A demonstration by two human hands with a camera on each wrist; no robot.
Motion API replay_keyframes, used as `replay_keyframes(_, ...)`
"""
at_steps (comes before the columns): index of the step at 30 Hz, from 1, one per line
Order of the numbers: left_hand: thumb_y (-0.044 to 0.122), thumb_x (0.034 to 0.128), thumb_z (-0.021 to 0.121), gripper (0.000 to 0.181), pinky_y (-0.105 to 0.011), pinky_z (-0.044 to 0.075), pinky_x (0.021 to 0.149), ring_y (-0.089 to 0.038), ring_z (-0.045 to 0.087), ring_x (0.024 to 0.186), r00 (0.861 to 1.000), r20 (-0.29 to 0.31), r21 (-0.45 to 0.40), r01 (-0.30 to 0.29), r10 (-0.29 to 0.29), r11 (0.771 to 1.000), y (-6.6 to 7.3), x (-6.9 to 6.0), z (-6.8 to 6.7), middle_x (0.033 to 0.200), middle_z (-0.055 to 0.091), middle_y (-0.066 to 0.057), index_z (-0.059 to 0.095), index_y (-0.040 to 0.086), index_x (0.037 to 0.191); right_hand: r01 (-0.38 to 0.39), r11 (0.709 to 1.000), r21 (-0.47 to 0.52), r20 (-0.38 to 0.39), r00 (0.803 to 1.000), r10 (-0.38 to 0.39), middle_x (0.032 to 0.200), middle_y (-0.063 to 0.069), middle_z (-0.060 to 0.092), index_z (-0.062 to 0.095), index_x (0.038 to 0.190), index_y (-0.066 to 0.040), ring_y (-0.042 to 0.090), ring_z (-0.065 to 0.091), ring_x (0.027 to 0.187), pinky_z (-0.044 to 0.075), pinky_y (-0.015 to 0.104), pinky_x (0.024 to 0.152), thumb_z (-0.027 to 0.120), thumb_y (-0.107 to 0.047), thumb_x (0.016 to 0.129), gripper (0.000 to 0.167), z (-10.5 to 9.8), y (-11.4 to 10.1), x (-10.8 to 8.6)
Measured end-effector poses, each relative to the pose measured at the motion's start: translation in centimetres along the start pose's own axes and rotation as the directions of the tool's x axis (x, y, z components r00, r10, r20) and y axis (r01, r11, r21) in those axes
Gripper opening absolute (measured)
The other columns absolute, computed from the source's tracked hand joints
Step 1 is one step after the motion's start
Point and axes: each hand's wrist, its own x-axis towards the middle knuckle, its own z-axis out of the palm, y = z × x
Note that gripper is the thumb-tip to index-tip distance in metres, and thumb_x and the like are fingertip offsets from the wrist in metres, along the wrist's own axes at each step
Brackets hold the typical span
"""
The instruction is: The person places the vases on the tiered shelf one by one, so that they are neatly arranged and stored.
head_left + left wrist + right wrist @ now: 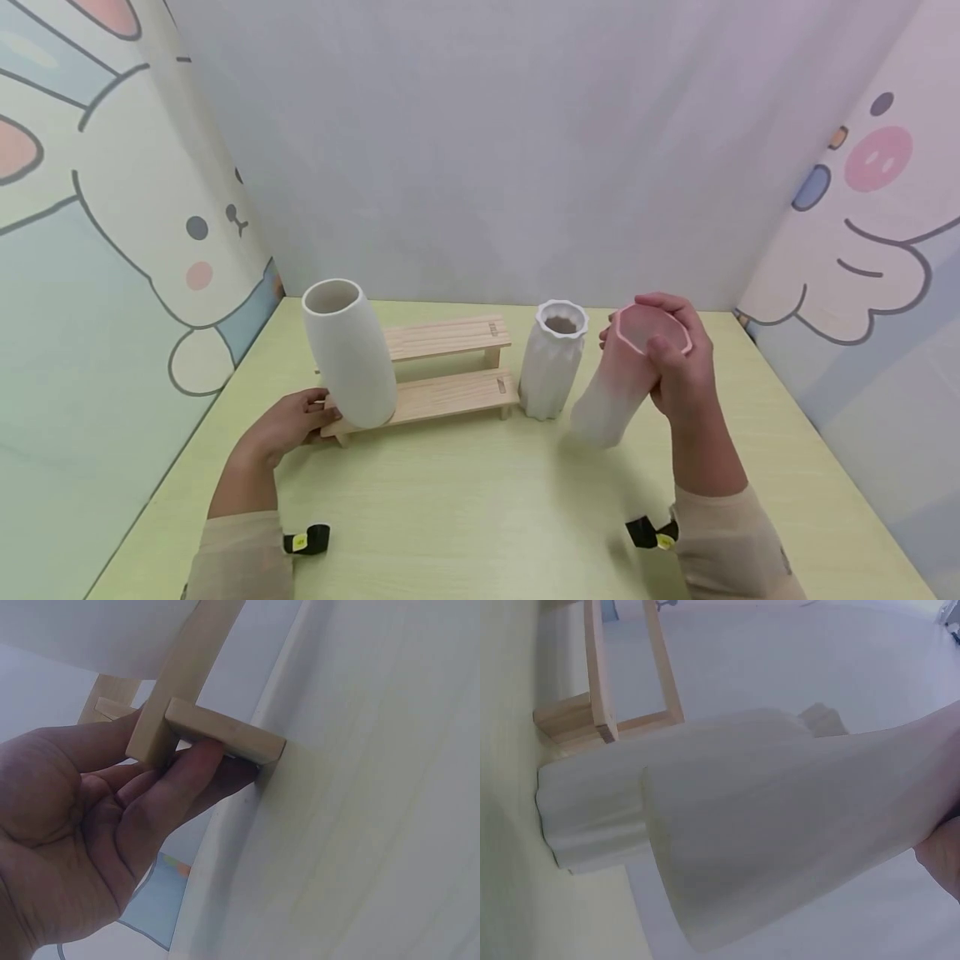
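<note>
My left hand (288,425) grips the left end of a two-tier wooden stand (450,396). In the left wrist view, its thumb and fingers close around the board end and leg (225,731). A tall smooth white vase (348,354) stands upright on the stand's lower tier, close to that hand. My right hand (686,358) holds a pink-and-white vase (611,396) near its pink rim. That vase is tilted, its rim leaning right; in the right wrist view its white base (727,847) appears raised off the table. A fluted white vase (551,367) stands just left of it.
The pale yellow-green table (450,508) runs back to a plain light curtain (480,150). Cartoon-printed panels (885,275) flank both sides. Black straps with yellow tags (307,540) stick out from the sleeves.
</note>
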Motion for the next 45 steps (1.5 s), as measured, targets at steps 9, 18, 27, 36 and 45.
replay_keyframes(9,0.035,0.0985,0.060,0.062,-0.032,0.056,0.082,-0.018,0.064,0.099,1.000,-0.005,0.002,0.000,0.000,1.000,-0.2,0.1,-0.1,0.127,0.060,-0.017,0.041,-0.001,0.145,0.007,0.998,0.059,0.116,0.993,-0.014,0.108,0.021,0.066,0.047,0.125,0.007,0.033,0.071,0.089,0.060,0.039,0.070,0.060,-0.007,0.092,0.038,2.2,0.2,-0.4)
replay_keyframes(18,0.035,0.0982,0.060,0.062,-0.033,0.056,0.082,-0.019,0.064,0.099,1.000,-0.005,0.006,0.001,-0.001,1.000,-0.3,0.2,-0.1,0.126,0.061,-0.016,0.041,-0.001,0.145,-0.017,0.997,0.077,0.153,0.988,0.005,0.110,0.018,0.067,0.047,0.127,0.007,0.031,0.072,0.091,0.060,0.037,0.074,0.065,-0.008,0.091,0.042,3.6,1.3,-1.0)
replay_keyframes(27,0.035,0.0987,0.060,0.063,-0.034,0.056,0.084,-0.019,0.065,0.102,1.000,0.000,0.007,0.002,-0.002,1.000,-0.3,0.3,-0.3,0.132,0.057,-0.019,0.038,-0.001,0.146,-0.046,0.996,0.078,0.159,0.987,0.033,0.111,0.016,0.068,0.048,0.128,0.004,0.030,0.071,0.094,0.059,0.036,0.074,0.065,-0.009,0.092,0.042,5.1,2.7,-1.6)
replay_keyframes(36,0.035,0.0991,0.059,0.062,-0.033,0.056,0.083,-0.019,0.064,0.101,1.000,-0.007,0.015,0.005,-0.005,1.000,-0.1,0.2,-0.2,0.131,0.058,-0.019,0.040,-0.001,0.145,0.016,0.999,0.050,0.158,0.987,-0.024,0.111,0.015,0.067,0.047,0.128,0.007,0.028,0.071,0.094,0.059,0.034,0.074,0.070,-0.012,0.090,0.048,6.2,3.8,-1.9)
replay_keyframes(45,0.036,0.0985,0.059,0.063,-0.034,0.056,0.084,-0.019,0.064,0.101,1.000,-0.007,-0.001,0.009,-0.009,1.000,-0.3,0.3,-0.1,0.130,0.058,-0.018,0.040,0.000,0.146,-0.012,0.999,-0.031,0.118,0.993,0.016,0.108,0.010,0.067,0.051,0.128,0.001,0.025,0.071,0.091,0.059,0.033,0.073,0.077,-0.024,0.087,0.055,7.3,4.7,-1.0)
